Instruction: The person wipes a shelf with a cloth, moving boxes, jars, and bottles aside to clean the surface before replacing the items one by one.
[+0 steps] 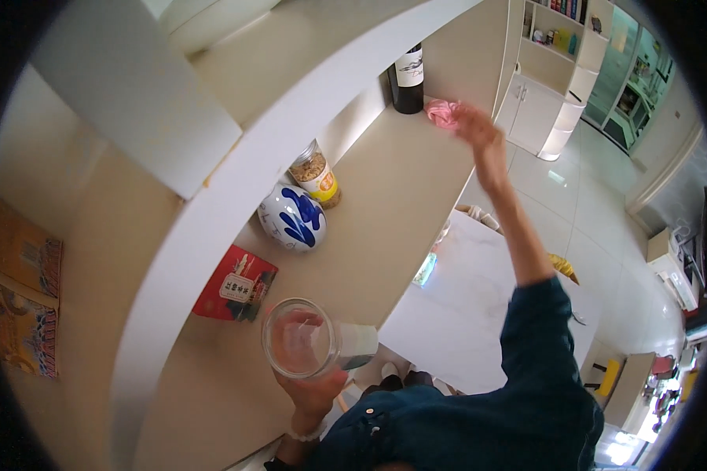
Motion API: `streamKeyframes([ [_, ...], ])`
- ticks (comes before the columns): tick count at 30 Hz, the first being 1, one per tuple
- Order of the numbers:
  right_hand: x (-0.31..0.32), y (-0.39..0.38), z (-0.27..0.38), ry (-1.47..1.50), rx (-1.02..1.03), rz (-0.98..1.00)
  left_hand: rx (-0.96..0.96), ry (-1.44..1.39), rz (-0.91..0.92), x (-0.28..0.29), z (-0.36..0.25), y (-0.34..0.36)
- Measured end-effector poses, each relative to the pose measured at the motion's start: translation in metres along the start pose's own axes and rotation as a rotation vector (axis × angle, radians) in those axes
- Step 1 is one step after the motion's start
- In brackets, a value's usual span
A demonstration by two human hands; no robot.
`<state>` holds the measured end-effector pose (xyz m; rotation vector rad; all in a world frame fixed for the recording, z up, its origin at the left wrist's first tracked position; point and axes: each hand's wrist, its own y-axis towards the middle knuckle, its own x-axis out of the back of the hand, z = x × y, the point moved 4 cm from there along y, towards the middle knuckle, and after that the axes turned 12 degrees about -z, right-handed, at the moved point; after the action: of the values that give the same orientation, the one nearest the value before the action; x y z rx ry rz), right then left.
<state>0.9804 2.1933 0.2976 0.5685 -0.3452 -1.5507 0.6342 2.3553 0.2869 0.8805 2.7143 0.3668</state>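
Note:
My left hand point(310, 391) is closed around a clear glass jar point(300, 339) with a thick round rim. The jar is tilted, its round end toward me, and some of the fingers show through the glass. My right arm is stretched out to the far end of the shelf. My right hand point(481, 135), slightly blurred, has its fingers extended beside a crumpled pink cloth point(442, 115). The fingertips overlap the cloth's edge in the picture; whether they touch it I cannot tell. A dark bottle point(407, 82) with a white label stands just left of the cloth.
Along the shelf point(377, 196) stand a blue-and-white porcelain jar point(292, 217), a lidded jar of brown pieces point(316, 174) and a red packet point(236, 284). A curved white edge point(204, 228) arches over them. Below on the right is a white table point(467, 314).

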Motion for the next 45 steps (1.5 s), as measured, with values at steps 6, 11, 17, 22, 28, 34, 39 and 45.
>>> streamKeyframes([
  [6,-0.016,-0.224,0.059,0.572,-0.979,1.032,0.05,-0.131,0.023,-0.008,-0.002,-0.007],
  [11,-0.019,-0.266,0.09,1.184,-1.413,0.845,-0.034,-0.22,0.197,-0.029,-0.012,-0.018],
  [17,-0.007,-0.208,0.077,0.993,-1.184,0.485,-0.103,0.131,0.523,-0.036,-0.007,-0.015],
  [22,0.007,-0.106,0.07,0.604,-0.563,0.254,-0.141,0.519,0.419,-0.021,0.008,-0.021],
  [28,-0.038,-0.009,0.048,-0.01,-0.129,0.205,-0.398,1.114,0.623,-0.019,0.034,-0.04],
  [34,-0.111,0.011,0.024,-0.215,0.069,0.379,-0.532,1.169,0.557,-0.014,0.043,-0.042],
  [39,-0.136,0.015,-0.006,-0.306,0.107,0.453,-0.56,1.183,0.54,-0.016,0.042,-0.044],
  [45,-0.147,0.008,-0.014,-0.257,0.102,0.476,-0.537,1.16,0.553,-0.02,0.039,-0.043],
])
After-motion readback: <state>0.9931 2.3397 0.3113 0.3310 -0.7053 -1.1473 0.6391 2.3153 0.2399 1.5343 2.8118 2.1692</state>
